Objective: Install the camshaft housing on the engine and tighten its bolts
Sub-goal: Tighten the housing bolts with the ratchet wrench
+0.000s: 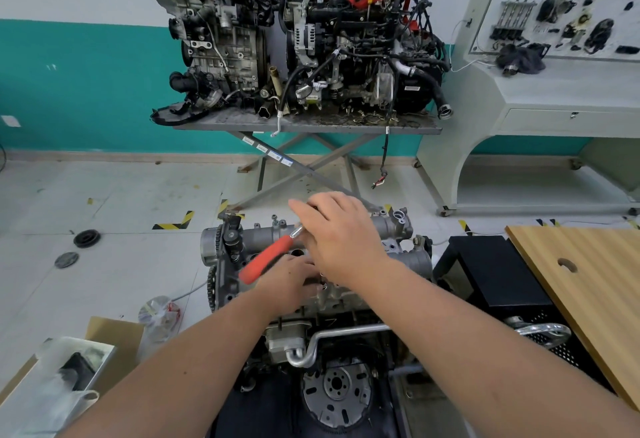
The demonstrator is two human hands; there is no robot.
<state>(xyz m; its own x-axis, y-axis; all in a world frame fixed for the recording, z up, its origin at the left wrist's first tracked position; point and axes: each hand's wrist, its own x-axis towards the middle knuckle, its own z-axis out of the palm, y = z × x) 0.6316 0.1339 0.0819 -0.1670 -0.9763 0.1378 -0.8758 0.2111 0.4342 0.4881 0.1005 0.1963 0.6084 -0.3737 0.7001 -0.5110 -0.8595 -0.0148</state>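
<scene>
The grey camshaft housing (pixel 391 226) lies on top of the engine (pixel 332 299) right in front of me. A ratchet wrench with a red handle (pixel 266 259) slants across the housing, and its metal shank runs under my right hand. My right hand (pixel 341 236) lies palm down over the wrench head, with the thumb by the shank and the fingers reaching away. My left hand (pixel 289 281) rests on the near edge of the housing, just below the handle. The right hand hides its fingers, so its grip is unclear. Small bolts (pixel 323 285) show between the two hands.
A black crate (pixel 498 274) and a wooden board (pixel 588 285) stand to the right of the engine. A cardboard box (pixel 114 333) and a plastic bag (pixel 159 313) lie at the left. Further back, a scissor-leg table (pixel 311 125) carries two other engines, and a display bench (pixel 554 91) stands at the right.
</scene>
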